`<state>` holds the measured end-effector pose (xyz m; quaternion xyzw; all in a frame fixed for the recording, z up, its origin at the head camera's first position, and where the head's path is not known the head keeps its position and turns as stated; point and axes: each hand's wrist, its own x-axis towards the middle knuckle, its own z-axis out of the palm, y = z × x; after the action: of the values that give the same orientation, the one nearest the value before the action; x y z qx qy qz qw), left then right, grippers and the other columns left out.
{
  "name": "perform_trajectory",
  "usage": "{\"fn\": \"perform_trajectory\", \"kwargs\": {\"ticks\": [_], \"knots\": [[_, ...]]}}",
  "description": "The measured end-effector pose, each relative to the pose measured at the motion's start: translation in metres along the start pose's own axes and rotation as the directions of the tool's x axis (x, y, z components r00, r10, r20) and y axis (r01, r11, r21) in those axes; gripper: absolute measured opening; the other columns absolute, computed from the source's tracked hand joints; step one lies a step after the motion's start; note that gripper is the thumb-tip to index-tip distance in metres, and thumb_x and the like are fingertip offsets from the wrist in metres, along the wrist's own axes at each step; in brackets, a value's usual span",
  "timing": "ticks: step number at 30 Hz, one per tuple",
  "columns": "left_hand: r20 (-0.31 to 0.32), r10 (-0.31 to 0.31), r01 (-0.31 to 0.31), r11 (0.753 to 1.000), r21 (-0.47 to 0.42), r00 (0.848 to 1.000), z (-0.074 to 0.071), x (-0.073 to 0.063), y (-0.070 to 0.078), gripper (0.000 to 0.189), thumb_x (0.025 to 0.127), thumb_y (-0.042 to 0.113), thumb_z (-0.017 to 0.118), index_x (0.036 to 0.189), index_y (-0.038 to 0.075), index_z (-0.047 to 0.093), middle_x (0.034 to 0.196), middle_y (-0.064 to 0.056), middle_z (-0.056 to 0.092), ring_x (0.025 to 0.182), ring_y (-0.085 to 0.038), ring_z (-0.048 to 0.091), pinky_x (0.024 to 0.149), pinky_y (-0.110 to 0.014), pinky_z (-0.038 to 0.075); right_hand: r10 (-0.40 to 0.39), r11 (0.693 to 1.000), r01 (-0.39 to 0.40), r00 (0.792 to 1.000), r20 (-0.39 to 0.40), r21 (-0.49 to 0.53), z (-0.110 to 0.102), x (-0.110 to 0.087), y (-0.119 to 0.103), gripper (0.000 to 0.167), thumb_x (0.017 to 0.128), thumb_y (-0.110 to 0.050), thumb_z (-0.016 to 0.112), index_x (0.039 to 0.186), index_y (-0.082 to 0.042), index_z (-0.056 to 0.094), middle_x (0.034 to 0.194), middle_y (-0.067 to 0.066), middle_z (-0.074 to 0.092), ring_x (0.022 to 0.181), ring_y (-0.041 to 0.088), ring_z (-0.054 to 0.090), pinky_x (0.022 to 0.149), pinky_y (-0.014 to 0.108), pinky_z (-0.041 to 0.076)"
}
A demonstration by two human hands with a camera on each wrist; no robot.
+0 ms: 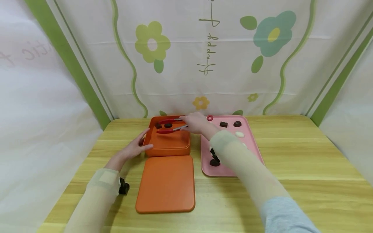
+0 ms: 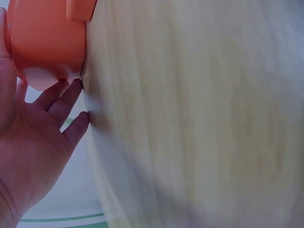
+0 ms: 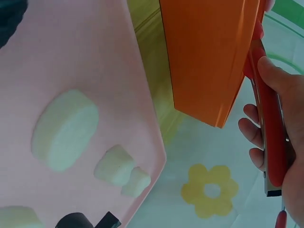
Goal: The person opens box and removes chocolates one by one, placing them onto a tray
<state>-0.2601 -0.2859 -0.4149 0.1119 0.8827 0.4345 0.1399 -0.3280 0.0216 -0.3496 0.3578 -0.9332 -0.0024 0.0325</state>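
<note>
My right hand [image 1: 196,122] grips a pair of red-tipped tongs [image 1: 165,131] over the orange box [image 1: 167,151]. The tongs' arms stand apart, around two dark chocolate-like pieces, one blocky [image 1: 158,126] and one round [image 1: 168,125], inside the box; contact cannot be told. In the right wrist view the hand holds the tongs' red handle [image 3: 271,133] beside the box wall. My left hand [image 1: 134,148] rests against the box's left side, thumb toward its front corner, fingers extended. The left wrist view shows those fingertips [image 2: 71,92] at the base of the box.
An orange lid [image 1: 166,184] lies flat in front of the box. To the right, a pink tray [image 1: 253,142] bears dark pieces, such as a block [image 1: 223,124] and a dome [image 1: 237,123], and several white pieces [image 3: 66,128]. A patterned cloth hangs behind the wooden table [image 1: 314,155].
</note>
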Motion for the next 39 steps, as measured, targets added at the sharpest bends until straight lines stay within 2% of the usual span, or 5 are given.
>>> {"fn": "perform_trajectory", "kwargs": {"ticks": [8,14,22,30,39], "knots": [[0.005,0.04,-0.04,0.999,-0.017,0.999,0.002,0.001,-0.001,0.086,0.096,0.033,0.063,0.158,0.022,0.005,0.153,-0.03,0.024,0.138,-0.045,0.026,0.109,-0.059,0.023,0.045,0.999,-0.045,0.999,0.03,0.008,0.005,0.009,-0.001,0.056,0.094,-0.044,0.062,0.14,-0.013,0.055,0.126,0.007,0.064,0.11,0.026,0.06,0.092,0.041,0.047],[0.003,0.033,-0.033,0.999,-0.04,0.999,0.001,-0.001,0.002,0.086,0.096,0.031,0.063,0.158,0.023,0.005,0.152,-0.031,0.025,0.137,-0.045,0.028,0.109,-0.059,0.023,0.038,0.999,-0.039,0.999,0.035,0.03,0.009,0.015,-0.003,0.052,0.093,-0.042,0.064,0.136,-0.013,0.059,0.116,0.006,0.067,0.1,0.023,0.061,0.09,0.039,0.048],[0.004,0.034,-0.033,0.998,-0.056,0.999,-0.001,-0.002,0.0,0.087,0.096,0.03,0.064,0.158,0.022,0.005,0.151,-0.032,0.026,0.136,-0.045,0.03,0.109,-0.059,0.023,0.026,0.999,-0.029,0.998,0.06,0.045,0.009,0.014,-0.004,0.053,0.092,-0.043,0.065,0.137,-0.014,0.059,0.111,0.004,0.068,0.095,0.021,0.06,0.089,0.036,0.048],[0.004,0.03,-0.03,1.0,-0.004,1.0,-0.001,0.001,-0.002,0.086,0.096,0.034,0.063,0.158,0.023,0.005,0.152,-0.03,0.024,0.138,-0.045,0.027,0.109,-0.06,0.023,0.026,0.999,-0.027,0.999,0.04,0.031,0.009,0.016,-0.005,0.055,0.095,-0.043,0.062,0.141,-0.013,0.054,0.122,0.007,0.065,0.104,0.024,0.061,0.092,0.039,0.048],[-0.001,0.037,-0.037,0.999,-0.019,0.999,0.0,0.001,-0.002,0.086,0.096,0.033,0.063,0.158,0.023,0.005,0.153,-0.029,0.025,0.139,-0.043,0.027,0.109,-0.058,0.023,0.054,0.999,-0.053,0.998,0.043,-0.009,0.012,0.024,-0.009,0.051,0.096,-0.042,0.06,0.135,-0.011,0.058,0.115,0.008,0.067,0.096,0.024,0.062,0.088,0.038,0.05]]}}
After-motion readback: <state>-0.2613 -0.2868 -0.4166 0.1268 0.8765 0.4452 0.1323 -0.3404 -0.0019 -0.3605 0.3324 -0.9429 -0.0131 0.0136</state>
